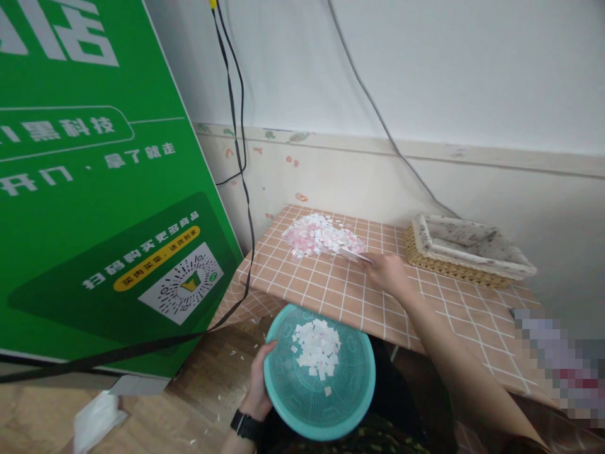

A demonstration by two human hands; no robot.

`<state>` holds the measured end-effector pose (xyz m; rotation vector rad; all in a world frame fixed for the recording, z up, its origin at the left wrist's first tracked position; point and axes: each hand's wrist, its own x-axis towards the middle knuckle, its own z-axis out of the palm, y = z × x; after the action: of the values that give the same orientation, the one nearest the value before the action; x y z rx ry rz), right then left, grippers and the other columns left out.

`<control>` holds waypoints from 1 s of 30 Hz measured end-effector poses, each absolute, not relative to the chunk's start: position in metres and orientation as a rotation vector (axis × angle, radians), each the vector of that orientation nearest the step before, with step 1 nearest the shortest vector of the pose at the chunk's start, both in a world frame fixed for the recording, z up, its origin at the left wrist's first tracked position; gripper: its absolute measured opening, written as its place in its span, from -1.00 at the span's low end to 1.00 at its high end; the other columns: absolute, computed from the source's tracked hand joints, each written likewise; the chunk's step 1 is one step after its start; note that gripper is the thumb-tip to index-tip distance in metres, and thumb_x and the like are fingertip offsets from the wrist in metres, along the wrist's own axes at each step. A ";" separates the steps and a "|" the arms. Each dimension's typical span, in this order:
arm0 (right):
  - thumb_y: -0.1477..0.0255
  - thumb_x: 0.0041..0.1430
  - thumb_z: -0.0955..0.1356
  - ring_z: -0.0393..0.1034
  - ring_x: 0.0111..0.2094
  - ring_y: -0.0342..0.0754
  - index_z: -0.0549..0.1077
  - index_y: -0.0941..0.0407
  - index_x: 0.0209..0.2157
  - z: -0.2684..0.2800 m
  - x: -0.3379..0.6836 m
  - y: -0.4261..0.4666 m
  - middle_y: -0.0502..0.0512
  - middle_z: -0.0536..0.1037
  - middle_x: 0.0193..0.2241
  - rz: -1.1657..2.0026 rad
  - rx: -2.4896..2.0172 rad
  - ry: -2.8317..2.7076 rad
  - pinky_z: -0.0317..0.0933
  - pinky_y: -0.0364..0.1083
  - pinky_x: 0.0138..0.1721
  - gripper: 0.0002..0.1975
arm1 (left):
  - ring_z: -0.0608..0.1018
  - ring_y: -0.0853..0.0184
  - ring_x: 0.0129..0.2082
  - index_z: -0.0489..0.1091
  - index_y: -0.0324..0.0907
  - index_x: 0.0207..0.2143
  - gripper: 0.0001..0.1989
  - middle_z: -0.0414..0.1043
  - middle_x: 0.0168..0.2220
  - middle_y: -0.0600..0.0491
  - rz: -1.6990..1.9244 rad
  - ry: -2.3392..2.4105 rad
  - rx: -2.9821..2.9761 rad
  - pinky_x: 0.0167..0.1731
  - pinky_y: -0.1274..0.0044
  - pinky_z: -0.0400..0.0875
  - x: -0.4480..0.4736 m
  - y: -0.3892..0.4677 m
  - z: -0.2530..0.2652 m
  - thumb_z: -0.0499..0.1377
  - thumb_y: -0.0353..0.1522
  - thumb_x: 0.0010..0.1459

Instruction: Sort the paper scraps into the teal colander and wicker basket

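Head view: paper scraps, mid-frame
Left hand: gripping your teal basket, bottom centre
Right hand: you grasp a flat tool

We see a pale wall with a ledge running across it and small coloured decals lower down. A large green panel with white lettering stands at our left. The brown, white-checked counter stands by the wall; the floor looks like wood, though we see only patches.
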<state>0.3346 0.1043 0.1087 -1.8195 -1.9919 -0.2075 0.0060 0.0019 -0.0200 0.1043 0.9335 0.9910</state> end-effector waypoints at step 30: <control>0.29 0.15 0.25 0.45 -0.47 -0.03 0.56 0.07 -0.23 0.121 0.326 0.098 0.10 0.60 -0.40 0.043 -1.671 -1.978 0.17 -0.13 -0.46 -0.71 | 0.58 0.16 -0.43 0.50 -0.33 -0.34 -0.72 0.58 -0.43 -0.08 0.946 0.884 0.080 -0.29 0.37 0.44 0.020 -0.007 -0.058 0.22 -0.27 -0.01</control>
<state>0.3258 0.0977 0.1213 -1.6708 -1.9781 0.0426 0.0198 -0.0073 -0.0584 0.0800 0.8841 0.9457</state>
